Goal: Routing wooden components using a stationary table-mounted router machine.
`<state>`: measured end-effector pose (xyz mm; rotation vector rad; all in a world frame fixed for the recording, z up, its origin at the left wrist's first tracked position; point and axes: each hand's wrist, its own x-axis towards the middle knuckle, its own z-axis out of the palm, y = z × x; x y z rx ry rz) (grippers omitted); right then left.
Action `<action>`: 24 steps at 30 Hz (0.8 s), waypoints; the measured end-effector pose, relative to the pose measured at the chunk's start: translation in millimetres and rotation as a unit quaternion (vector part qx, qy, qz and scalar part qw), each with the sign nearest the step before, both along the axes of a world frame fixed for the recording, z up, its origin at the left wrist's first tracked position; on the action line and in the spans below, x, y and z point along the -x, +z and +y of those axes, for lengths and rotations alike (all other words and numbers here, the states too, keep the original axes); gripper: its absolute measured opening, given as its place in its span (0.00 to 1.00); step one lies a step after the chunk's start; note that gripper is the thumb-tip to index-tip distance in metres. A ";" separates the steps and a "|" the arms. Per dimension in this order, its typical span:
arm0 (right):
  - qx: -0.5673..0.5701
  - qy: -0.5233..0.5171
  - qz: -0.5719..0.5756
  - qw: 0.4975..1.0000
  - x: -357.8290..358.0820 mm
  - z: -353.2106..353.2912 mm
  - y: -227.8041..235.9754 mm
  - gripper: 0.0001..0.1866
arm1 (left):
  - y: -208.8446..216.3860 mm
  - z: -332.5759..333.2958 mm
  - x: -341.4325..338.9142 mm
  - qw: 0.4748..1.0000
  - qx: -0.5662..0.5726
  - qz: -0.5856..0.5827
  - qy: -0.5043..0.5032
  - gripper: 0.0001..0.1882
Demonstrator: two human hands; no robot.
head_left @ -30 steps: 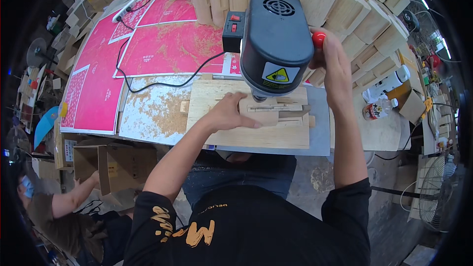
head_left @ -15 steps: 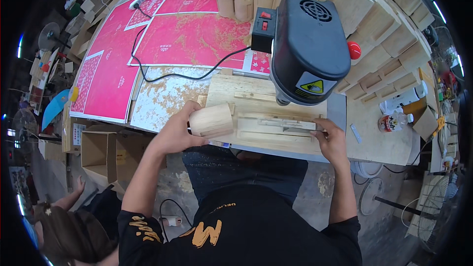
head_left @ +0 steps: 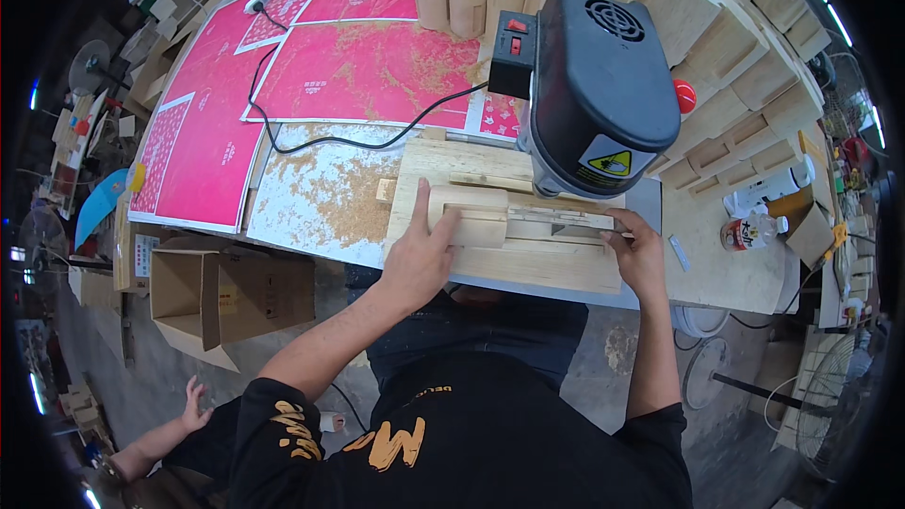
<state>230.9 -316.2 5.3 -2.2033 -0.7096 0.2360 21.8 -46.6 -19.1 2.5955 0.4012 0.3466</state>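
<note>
A pale wooden block (head_left: 483,229) with a groove along its top lies on a flat wooden board (head_left: 537,271) at the bench's front edge. My left hand (head_left: 421,254) grips the block's left end, with one finger stretched out toward the far side. Against the block's right side runs a narrow wooden strip (head_left: 563,216) with a dark gap beneath it. The fingers of my right hand (head_left: 637,250) close on the strip's right end. Just beyond the strip hangs a dark machine head (head_left: 603,85) with red switches; its tool tip is hidden.
Stacks of shaped wooden blocks (head_left: 735,85) line the back and right. Pink printed sheets (head_left: 377,75) with sawdust and a black cable (head_left: 344,147) cover the left. A bottle (head_left: 754,229) stands at right. A cardboard box (head_left: 231,292) sits below; another person's hand (head_left: 195,405) shows lower left.
My left hand has brought the block rightward onto the board, up to the strip, and the block now shows its groove. My right hand stays at the strip's end.
</note>
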 end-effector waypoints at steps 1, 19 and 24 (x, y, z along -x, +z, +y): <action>0.000 -0.009 0.001 1.000 -1.4 -1.2 1.2 0.18 | 3.5 -1.4 -4.9 0.999 0.038 -0.012 0.017 0.33; -0.105 -0.096 0.103 0.984 10.6 22.2 -17.8 0.22 | -23.9 -44.5 -59.0 0.971 0.174 -0.165 0.020 0.58; -0.121 -0.106 0.042 0.986 25.8 31.7 -41.2 0.27 | -29.0 -31.4 -58.3 0.979 0.167 -0.119 0.021 0.58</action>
